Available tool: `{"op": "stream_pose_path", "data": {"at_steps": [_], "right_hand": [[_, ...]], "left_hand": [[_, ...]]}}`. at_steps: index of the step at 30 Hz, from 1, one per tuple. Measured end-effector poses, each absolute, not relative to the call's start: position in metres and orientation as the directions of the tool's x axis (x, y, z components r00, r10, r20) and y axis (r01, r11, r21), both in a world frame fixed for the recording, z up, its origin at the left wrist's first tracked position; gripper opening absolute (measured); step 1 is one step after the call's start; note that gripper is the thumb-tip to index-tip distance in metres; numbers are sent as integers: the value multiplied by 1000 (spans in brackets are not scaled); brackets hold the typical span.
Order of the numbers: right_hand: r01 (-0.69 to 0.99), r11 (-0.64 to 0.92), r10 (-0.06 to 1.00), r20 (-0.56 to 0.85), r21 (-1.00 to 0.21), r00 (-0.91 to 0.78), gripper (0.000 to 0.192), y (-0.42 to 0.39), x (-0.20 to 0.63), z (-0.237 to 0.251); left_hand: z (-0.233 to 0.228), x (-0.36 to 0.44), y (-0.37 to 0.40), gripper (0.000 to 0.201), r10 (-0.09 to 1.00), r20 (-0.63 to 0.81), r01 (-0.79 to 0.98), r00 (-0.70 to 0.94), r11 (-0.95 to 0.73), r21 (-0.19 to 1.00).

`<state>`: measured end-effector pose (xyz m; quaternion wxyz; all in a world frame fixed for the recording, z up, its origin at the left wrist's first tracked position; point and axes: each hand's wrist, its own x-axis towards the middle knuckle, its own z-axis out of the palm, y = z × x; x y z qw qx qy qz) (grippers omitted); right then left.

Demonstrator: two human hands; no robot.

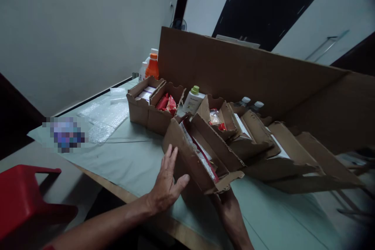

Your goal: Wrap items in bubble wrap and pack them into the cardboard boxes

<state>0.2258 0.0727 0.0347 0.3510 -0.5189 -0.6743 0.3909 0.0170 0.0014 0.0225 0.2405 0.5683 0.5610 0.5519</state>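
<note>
A narrow open cardboard box (187,156) sits tilted in front of the other boxes, with red-and-white flat packs (203,158) inside. My left hand (166,181) is by its left side, fingers stretched out and thumb apart; the fingertips are at the cardboard, though firm contact cannot be made out. My right hand (231,207) grips the box's near end from below, its fingers hidden under the cardboard. Just behind are another box (221,111) with red and clear packets and a white bottle with a green cap (193,99).
Two cardboard boxes (139,111) with packs stand at the left, an orange bottle (152,66) behind them. More boxes (293,152) line the right. A tall cardboard panel (249,74) rises behind. Bubble wrap (108,121) lies on the pale-green tablecloth (137,156). A red stool (26,199) stands lower left.
</note>
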Motion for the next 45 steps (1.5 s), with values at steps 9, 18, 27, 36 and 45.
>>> {"op": "stream_pose_path", "data": {"at_steps": [9, 18, 27, 36, 45], "right_hand": [[526, 7, 993, -54, -850, -100, 62, 66, 214, 28], [570, 234, 969, 144, -787, -199, 29, 85, 177, 37], [563, 449, 892, 387, -694, -234, 25, 127, 154, 5], [575, 479, 874, 420, -663, -244, 28, 139, 167, -21], [559, 511, 857, 437, -653, -273, 26, 139, 168, -21]], "left_hand": [[16, 10, 19, 119, 882, 469, 391, -52, -414, 822], [22, -36, 45, 94, 871, 488, 411, -51, -427, 805], [36, -60, 70, 46, 928, 317, 723, -193, -84, 685], [64, -47, 123, 37, 936, 48, 848, -349, 293, 443], [48, -21, 141, 38, 980, 21, 820, -197, 153, 552]]}}
